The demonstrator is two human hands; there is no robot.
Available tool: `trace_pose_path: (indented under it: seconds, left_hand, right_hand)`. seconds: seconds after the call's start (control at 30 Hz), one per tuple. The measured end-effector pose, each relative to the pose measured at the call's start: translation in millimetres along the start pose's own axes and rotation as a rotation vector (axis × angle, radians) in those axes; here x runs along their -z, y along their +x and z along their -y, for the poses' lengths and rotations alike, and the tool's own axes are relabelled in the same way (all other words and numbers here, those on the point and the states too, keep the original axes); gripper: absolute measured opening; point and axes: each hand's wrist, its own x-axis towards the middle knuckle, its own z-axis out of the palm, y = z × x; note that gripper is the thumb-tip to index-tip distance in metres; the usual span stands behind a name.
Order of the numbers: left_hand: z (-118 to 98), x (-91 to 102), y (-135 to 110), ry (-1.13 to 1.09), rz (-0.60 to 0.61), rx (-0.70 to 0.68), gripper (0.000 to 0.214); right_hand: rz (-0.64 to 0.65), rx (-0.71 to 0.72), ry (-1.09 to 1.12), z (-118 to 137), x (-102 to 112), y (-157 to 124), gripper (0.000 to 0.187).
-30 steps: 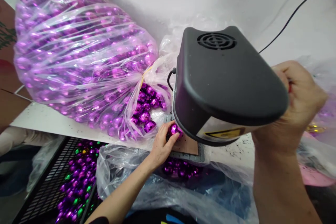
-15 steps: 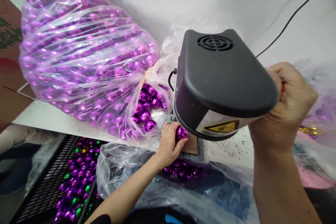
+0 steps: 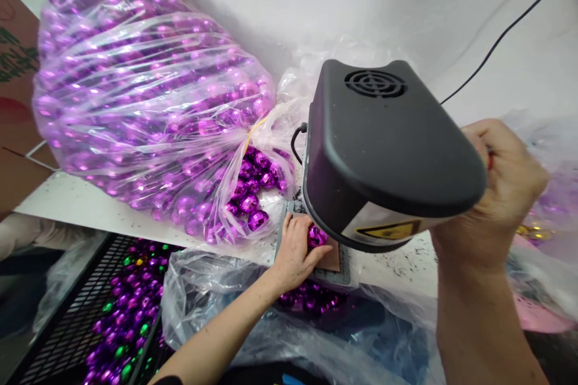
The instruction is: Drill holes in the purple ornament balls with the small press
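A shiny purple faceted ball [image 3: 317, 236] sits between the thumb and fingers of my left hand [image 3: 295, 251]. Beneath them lies a small brown board [image 3: 332, 260] on a grey base plate [image 3: 341, 277]. My right hand [image 3: 506, 186] is closed at the right side of a black machine [image 3: 397, 138], which has a round fan grille on top and a yellow warning label on its front. Its housing hides the part that my right fingers grip. The machine's body overhangs the board and hides the area just behind the ball.
At the left, a big clear bag [image 3: 149, 102] of purple balls is tied with a yellow band, loose balls [image 3: 257, 219] at its mouth. A black crate [image 3: 76, 307] holds small purple and green balls. Clear plastic [image 3: 217, 289] with purple balls lies in front. A black cable [image 3: 510, 30] runs right.
The black machine and my right hand appear slightly lower and farther right in view. My left hand, still holding the ball on the board, also appears a little lower.
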Motion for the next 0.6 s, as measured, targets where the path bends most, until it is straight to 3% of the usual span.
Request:
trace_pose_path:
  seconds: [0.47, 0.6]
  left_hand:
    - [-4.5, 1.8, 1.6, -0.001, 0.005, 0.022, 0.036]
    - [-3.3, 0.3, 1.1, 0.008, 0.004, 0.015, 0.033]
  right_hand:
    - [0.007, -0.047, 0.015, -0.4, 3.1, -0.4, 0.044]
    - [0.038, -0.071, 0.049, 1.6, 5.6, 2.7, 0.037]
